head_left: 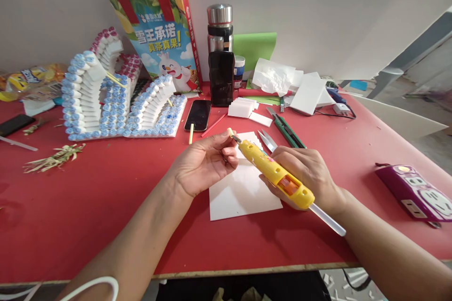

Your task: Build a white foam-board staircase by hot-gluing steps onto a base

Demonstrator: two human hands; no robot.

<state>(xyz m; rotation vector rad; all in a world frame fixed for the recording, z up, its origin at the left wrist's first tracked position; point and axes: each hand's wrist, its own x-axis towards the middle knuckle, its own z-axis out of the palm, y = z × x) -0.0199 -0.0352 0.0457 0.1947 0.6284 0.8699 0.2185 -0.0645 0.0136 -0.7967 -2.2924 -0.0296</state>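
In my right hand (pixel 300 169) is a yellow hot glue gun (pixel 271 169), its nozzle pointing up and to the left. A translucent glue stick (pixel 328 219) sticks out of its rear end. My left hand (pixel 212 160) pinches a small pale yellow piece (pixel 230 131) between thumb and forefinger, right at the nozzle tip. Whether the nozzle touches the piece I cannot tell. Beneath both hands lies a white board (pixel 243 193), with smaller white pieces on its far end. Scissors (pixel 267 141), partly hidden by my right hand, and a green utility knife (pixel 287 129) lie just beyond.
Curved models with blue-tipped white rolls (pixel 113 103) stand at the left. A shopping bag (pixel 165 42), a steel flask (pixel 219 23) and an upright phone (pixel 221 77) stand at the back. Another phone (pixel 197 115) lies flat. A purple power strip (pixel 415 193) sits at the right.
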